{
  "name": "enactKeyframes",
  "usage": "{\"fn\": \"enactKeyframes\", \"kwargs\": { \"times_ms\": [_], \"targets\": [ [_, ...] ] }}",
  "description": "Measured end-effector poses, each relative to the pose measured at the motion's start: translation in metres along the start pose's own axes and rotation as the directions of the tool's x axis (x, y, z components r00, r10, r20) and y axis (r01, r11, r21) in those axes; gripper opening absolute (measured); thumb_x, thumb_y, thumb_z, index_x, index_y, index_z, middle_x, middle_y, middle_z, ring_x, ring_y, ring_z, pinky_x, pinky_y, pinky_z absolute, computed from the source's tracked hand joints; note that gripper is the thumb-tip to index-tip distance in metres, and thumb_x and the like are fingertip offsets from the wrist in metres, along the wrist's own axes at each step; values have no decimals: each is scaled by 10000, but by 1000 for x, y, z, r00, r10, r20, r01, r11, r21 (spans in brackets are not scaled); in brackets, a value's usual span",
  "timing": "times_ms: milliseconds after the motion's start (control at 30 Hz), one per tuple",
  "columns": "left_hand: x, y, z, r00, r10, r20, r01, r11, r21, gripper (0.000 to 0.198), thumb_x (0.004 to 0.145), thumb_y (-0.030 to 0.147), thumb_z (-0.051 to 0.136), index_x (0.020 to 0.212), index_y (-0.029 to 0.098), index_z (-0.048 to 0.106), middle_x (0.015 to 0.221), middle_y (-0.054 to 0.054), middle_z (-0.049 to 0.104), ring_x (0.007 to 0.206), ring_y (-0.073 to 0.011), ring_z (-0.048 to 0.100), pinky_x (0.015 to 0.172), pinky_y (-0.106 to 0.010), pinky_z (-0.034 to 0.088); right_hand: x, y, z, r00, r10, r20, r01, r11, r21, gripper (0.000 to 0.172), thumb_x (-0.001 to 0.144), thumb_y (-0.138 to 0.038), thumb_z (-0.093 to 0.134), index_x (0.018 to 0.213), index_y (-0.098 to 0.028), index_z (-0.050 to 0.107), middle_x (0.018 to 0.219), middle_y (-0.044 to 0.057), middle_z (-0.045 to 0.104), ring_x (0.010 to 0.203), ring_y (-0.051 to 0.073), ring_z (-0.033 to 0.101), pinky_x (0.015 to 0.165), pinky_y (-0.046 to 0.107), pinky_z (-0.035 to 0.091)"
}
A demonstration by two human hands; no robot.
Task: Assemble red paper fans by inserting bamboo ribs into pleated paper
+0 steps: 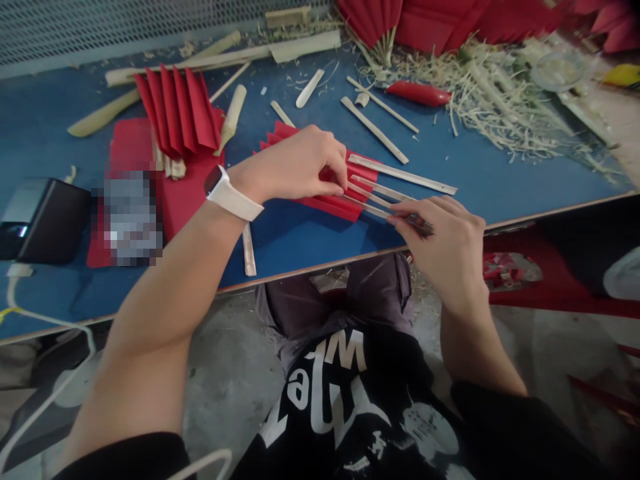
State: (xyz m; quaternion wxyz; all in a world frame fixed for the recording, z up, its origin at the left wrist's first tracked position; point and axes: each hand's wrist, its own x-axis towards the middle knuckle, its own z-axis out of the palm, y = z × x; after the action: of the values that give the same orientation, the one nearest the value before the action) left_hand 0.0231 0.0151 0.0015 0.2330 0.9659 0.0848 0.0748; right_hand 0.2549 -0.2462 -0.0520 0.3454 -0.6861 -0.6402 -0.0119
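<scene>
At the far left of your table (pixel 285 250), a black box (pixel 60 217) stands with a white cable (pixel 50 323) below it. Next comes a blurred object (pixel 131 220) on a red sheet (pixel 185 200); the blurring hides what it is. At the sheet's far end stands a red folded fan (pixel 177 110), its folds upright, with a long wood strip (pixel 305 47) behind it. A loose strip (pixel 249 252) lies near the table's front edge, just right of your watch (pixel 234 195), worn on the left wrist.

At the centre, the pleated paper (pixel 333 207) lies flat on the table beneath your left hand (pixel 310 160), whose thumb and forefinger are clamped on it; you cannot tell whether they also grip a slat. Thin slats (pixel 371 208) run rightward from the folds to your right hand (pixel 440 230), whose thumb and fingers are closed on their outer ends. One wider slat (pixel 405 175), farthest from you, lies free of both hands. Beyond it rests a red object (pixel 419 94). To the right, pale shavings (pixel 493 100) are heaped beside a clear dish (pixel 557 70).
</scene>
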Motion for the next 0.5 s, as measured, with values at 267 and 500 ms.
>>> {"fn": "enactKeyframes", "kwargs": {
  "times_ms": [267, 500],
  "targets": [
    [6, 6, -5, 997, -10, 80, 7, 999, 44, 299, 1113, 431, 751, 1068, 321, 1026, 1181, -118, 964, 1203, -366, 808, 1147, -537, 618, -1, 2, 7, 999, 4, -42, -3, 1000, 5, 113, 1218, -303, 851, 1151, -342, 933, 1132, 82, 965, 1035, 352, 879, 976, 537, 724],
    [6, 6, -2, 998, 21, 52, -26, 996, 90, 287, 1105, 427, 730, 990, 324, 973, 1083, -135, 933, 1222, -404, 788, 1217, -602, 573, -8, -1, 1, 993, -13, -115, 12, 1000, -9, 56, 1191, -320, 875, 1181, -355, 916, 1118, 83, 953, 1055, 376, 859, 987, 590, 731]
  ]
}}
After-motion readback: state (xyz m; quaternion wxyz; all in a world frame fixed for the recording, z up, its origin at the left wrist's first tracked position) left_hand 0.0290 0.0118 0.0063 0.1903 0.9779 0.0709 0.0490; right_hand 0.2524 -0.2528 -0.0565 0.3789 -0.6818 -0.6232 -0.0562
